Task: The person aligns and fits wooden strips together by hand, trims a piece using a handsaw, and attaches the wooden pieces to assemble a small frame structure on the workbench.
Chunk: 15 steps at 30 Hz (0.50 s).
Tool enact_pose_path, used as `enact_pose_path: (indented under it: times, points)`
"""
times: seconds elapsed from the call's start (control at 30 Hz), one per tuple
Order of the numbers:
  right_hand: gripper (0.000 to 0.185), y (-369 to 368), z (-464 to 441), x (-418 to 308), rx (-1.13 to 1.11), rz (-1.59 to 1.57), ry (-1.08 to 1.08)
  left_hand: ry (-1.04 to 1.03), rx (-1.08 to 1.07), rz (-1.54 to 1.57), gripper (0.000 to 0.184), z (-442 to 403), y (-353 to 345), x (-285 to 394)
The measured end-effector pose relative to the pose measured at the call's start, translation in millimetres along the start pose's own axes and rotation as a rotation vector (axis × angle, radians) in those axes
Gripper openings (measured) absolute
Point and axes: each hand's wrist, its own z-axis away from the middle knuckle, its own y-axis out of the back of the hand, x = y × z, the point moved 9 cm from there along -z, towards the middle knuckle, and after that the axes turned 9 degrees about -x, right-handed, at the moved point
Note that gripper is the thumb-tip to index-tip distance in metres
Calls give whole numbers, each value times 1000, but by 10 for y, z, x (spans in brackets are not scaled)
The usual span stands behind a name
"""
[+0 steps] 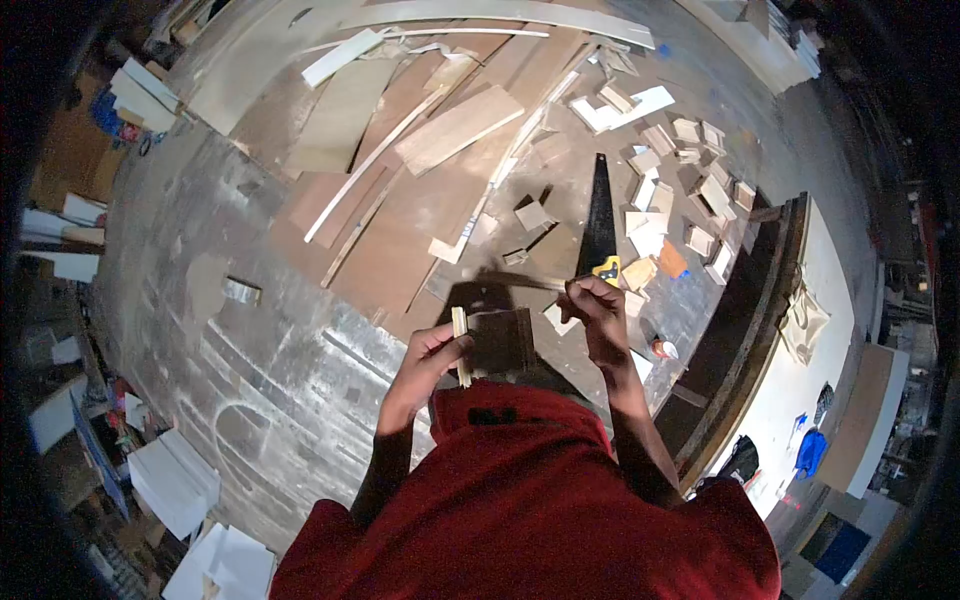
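My left hand (428, 368) is closed on a small piece of wood (460, 345), its pale edge standing upright between thumb and fingers. A dark, square-looking area borders that piece; whether it is part of the wood or shadow is unclear. Held up to the right, my right hand (598, 312) has its fingers pinched together, and what they hold, if anything, cannot be made out. Just beyond it lies a handsaw (600, 210) with a dark blade and a yellow and black handle. A small white bottle with an orange tip (664, 348) is right of that hand.
Many small wood offcuts (712, 195) are scattered at the right. Long boards and strips (460, 130) cover the floor ahead. A long white-topped bench (800, 330), with a cloth on it, runs along the right. White panels (175, 485) stand at the lower left.
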Motion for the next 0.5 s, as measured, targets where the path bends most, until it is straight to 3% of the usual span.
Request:
enact_pose_path:
  times: [0.5]
  points:
    - [10, 716, 770, -758, 32, 104, 95, -35, -78, -196, 22, -240, -1256, 452]
